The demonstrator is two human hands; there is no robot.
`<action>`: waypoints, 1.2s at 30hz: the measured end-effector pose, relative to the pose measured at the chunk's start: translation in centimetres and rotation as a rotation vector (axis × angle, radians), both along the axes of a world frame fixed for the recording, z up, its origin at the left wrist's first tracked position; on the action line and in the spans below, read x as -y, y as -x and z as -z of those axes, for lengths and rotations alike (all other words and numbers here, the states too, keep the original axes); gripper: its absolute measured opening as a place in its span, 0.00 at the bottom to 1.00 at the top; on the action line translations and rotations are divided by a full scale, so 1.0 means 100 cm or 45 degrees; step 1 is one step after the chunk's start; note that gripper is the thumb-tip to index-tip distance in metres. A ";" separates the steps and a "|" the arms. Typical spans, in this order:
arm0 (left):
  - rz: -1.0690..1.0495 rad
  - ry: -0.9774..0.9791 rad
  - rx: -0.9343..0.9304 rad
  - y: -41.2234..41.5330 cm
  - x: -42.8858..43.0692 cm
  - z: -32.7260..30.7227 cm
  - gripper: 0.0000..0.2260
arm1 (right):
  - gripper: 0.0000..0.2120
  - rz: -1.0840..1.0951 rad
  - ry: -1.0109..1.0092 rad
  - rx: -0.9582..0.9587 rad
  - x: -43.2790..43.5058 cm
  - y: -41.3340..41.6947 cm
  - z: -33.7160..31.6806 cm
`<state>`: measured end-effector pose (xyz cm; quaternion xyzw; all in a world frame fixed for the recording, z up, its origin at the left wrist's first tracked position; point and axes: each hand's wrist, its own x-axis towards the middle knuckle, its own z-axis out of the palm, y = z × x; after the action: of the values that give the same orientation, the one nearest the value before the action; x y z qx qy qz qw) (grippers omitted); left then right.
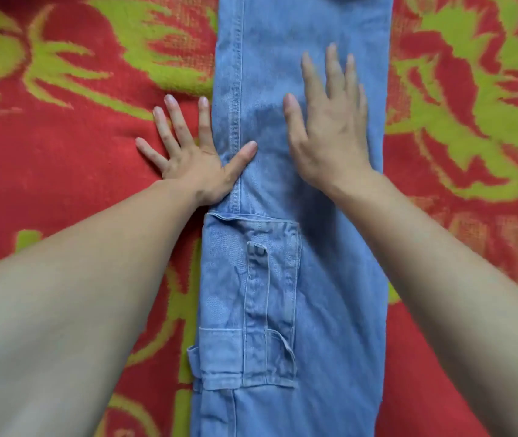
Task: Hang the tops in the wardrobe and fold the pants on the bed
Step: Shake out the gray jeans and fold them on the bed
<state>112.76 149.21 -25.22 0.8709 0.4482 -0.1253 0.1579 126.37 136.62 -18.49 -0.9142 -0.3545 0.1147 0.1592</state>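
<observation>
Across the whole view spreads one bed (472, 190), covered by a single red blanket (62, 171) with yellow-green leaf patterns. On it lies one pair of light blue denim pants (330, 279), folded lengthwise into a long strip that runs from the near edge of the view to the far edge, flat on the blanket.

Two bare forearms (93, 294) reach in from the near corners, one on each side of the strip. The right hand (330, 127) rests palm down on the denim, entirely on the pants, its fingers (333, 67) straight and a little spread, gripping nothing. The left hand (194, 162) lies flat at the strip's left edge: four straight, fanned fingers on the blanket, the thumb reaching over the side seam onto the denim, holding nothing.

One cargo pocket (220, 310) sits on the near part of the leg, with one narrow strap (259, 279) sewn down its face.
</observation>
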 end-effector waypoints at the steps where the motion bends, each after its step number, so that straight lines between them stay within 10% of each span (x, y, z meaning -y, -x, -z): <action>1: 0.000 -0.010 -0.005 -0.001 0.000 0.000 0.50 | 0.28 0.018 -0.063 0.023 0.029 0.028 -0.005; 9: -0.013 -0.024 0.167 0.008 0.003 -0.010 0.43 | 0.31 -0.319 0.369 0.179 0.161 0.151 0.049; 18: -0.232 0.429 0.752 0.132 0.149 -0.069 0.26 | 0.29 -0.134 0.241 -0.045 0.181 0.181 0.018; 22: 0.020 0.034 0.579 0.235 0.278 -0.062 0.27 | 0.27 0.059 0.020 0.212 0.258 0.255 0.007; 26: 0.331 -0.096 0.111 0.299 0.324 -0.022 0.30 | 0.32 -0.081 0.395 0.116 0.342 0.309 0.026; 33: 0.310 -0.013 0.284 0.315 0.320 -0.021 0.32 | 0.36 0.024 0.338 -0.079 0.354 0.321 0.031; 36: -0.106 0.160 0.372 0.341 0.343 -0.050 0.35 | 0.43 0.377 0.189 -0.288 0.369 0.348 0.008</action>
<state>78.70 114.89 -20.19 0.8490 0.4474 -0.0183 0.2807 91.56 99.68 -19.26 -0.9469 -0.1866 0.2180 0.1453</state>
